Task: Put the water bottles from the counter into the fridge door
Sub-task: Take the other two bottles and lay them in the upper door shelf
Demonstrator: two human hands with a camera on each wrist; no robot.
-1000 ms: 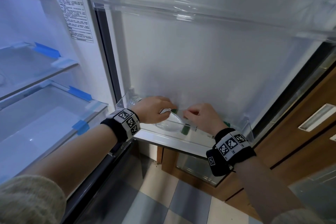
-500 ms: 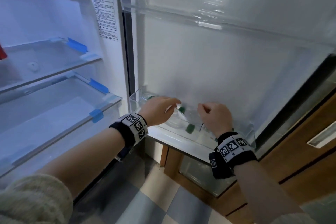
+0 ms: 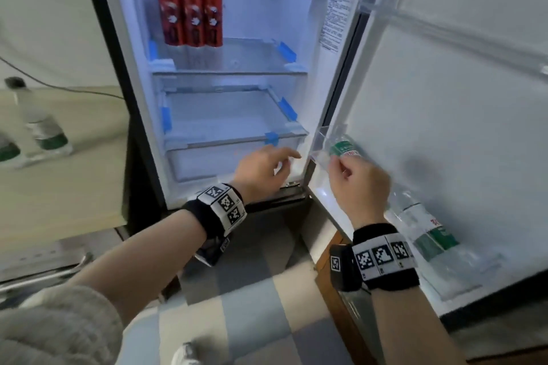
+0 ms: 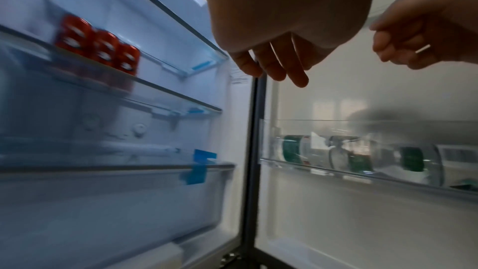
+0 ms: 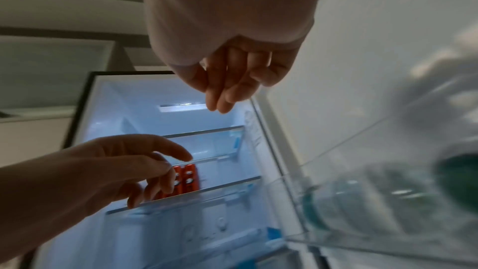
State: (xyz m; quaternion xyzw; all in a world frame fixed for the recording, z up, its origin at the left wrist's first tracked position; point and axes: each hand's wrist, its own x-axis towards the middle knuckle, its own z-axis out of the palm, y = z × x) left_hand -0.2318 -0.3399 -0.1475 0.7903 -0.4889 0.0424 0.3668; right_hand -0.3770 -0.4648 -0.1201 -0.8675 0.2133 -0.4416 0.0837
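Fridge door bin, just beyond the fingers of both hands, holds water bottles lying on their sides. Left hand hangs with fingers relaxed, grasping nothing; right hand has fingers loosely curled, also empty. Two more bottles stand on the counter, well left of the fingers.

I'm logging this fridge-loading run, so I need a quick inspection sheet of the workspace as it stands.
Surface: beige counter left of the open fridge.
Job's things: clear green-labelled water bottles, two on the counter, others lying in the transparent door bin.
Clutter: three red cans on a fridge shelf.
Hands: left hand and right hand both hold nothing, fingers loosely curled.
Cables: dark cable across the counter.
Surroundings: checked floor, wooden cabinet.
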